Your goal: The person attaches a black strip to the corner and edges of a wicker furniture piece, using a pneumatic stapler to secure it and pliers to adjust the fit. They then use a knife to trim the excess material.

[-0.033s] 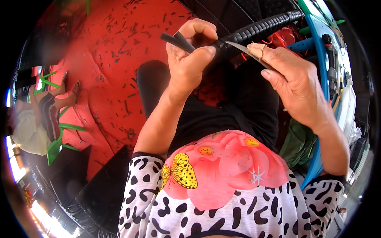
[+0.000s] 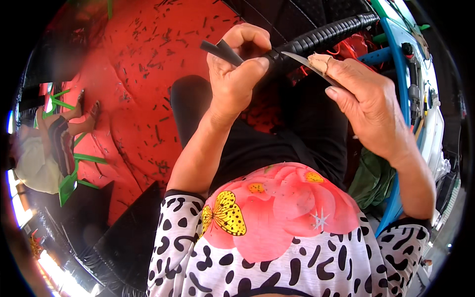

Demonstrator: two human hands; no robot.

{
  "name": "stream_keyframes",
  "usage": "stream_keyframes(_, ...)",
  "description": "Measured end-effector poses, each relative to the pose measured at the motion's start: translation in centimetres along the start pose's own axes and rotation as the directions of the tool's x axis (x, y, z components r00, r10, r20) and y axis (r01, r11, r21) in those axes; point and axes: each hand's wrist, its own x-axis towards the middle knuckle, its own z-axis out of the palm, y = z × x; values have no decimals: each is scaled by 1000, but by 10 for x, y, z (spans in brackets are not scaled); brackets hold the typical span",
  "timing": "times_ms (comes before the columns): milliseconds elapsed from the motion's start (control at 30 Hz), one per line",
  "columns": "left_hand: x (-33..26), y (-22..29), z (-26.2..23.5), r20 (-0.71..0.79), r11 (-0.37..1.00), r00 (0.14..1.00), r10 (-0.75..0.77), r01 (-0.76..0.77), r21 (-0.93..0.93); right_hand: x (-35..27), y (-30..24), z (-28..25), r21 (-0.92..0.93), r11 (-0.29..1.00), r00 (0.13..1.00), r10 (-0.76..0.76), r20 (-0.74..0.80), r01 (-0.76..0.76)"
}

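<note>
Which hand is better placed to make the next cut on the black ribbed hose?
Right. The right hand holds the blade against the black ribbed hose; the left hand is clamped around its end.

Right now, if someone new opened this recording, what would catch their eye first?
At top centre, the left hand grips a long black ribbed hose-like piece, while the right hand lays a thin metal blade against it. Behind them spreads a bright red mat littered with dark shavings. Along the bottom, the person's black-and-white spotted top with a pink flower and yellow butterfly print fills the frame.
</note>
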Motion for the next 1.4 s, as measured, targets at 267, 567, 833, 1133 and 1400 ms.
stream_keyframes(267,-1,2,-1,18,1000,1000,-19,19,1,26,-1,-31,-257,944,970,-162,180,206)
stream_keyframes(567,-2,1,-1,48,1000,999,-24,23,21,53,-23,-51,-490,796,888,-125,442,355)
stream_keyframes(833,-4,5,-1,34,993,993,-114,114,16,60,10,-46,72,997,892,-67,447,39)
stream_keyframes(1133,-1,1,3,-15,992,999,-43,41,-116,41,23,-30,322,887,877,162,453,-330)
stream_keyframes(1400,1,2,-1,68,994,998,6,-13,109,14,12,-10,444,820,923,251,290,-362)
